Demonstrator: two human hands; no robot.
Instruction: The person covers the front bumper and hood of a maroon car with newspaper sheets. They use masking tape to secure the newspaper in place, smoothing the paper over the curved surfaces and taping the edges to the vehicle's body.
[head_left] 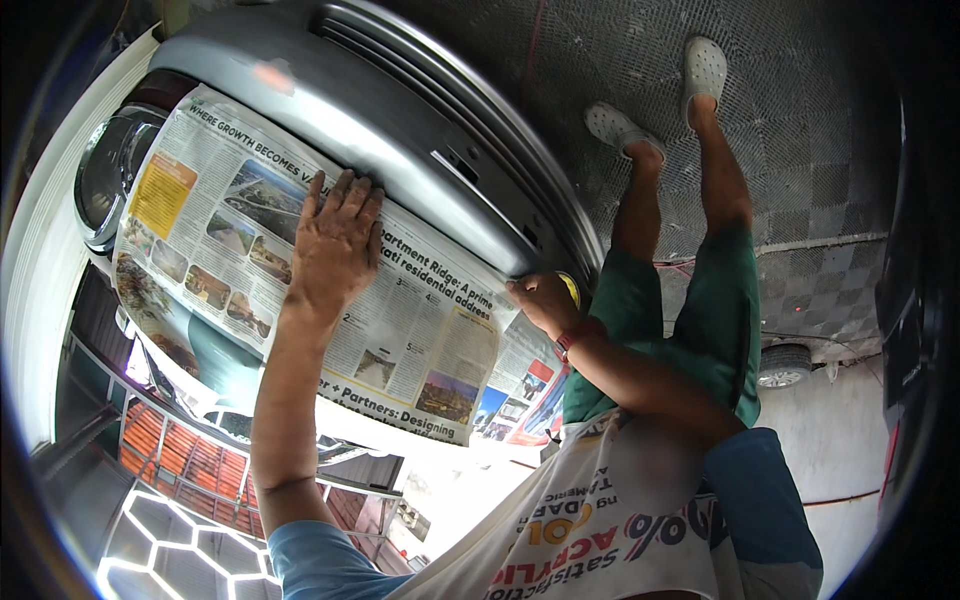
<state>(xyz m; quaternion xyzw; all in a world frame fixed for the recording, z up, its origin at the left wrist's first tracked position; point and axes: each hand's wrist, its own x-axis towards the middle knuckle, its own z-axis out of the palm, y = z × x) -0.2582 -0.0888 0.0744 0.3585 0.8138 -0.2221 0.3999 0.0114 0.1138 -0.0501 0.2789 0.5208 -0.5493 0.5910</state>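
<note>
Silver car bodywork point(330, 95) curves across the upper part of the view, and a sheet of newspaper point(250, 260) lies spread against it, covering the area beside the headlamp point(108, 170). The left hand point(335, 240) is flat and open, palm and spread fingers pressing the paper near its upper edge where it meets the bare silver panel. The right hand point(545, 300) is curled at the paper's right corner, fingers pinching something there against the panel edge; a bit of yellow point(570, 287), perhaps a tape roll, shows just behind it, though I cannot tell for sure. Beside that hand a second printed sheet point(520, 390) hangs lower, overlapping the first.

As a judgement: the paper is held mainly by palm pressure, so lifting the left hand before the edge is fixed could let the sheet slide or droop off the curved panel. A pull from the right hand could also wrinkle or tear the thin paper at its corner, leaving a gap along the silver edge.
</note>
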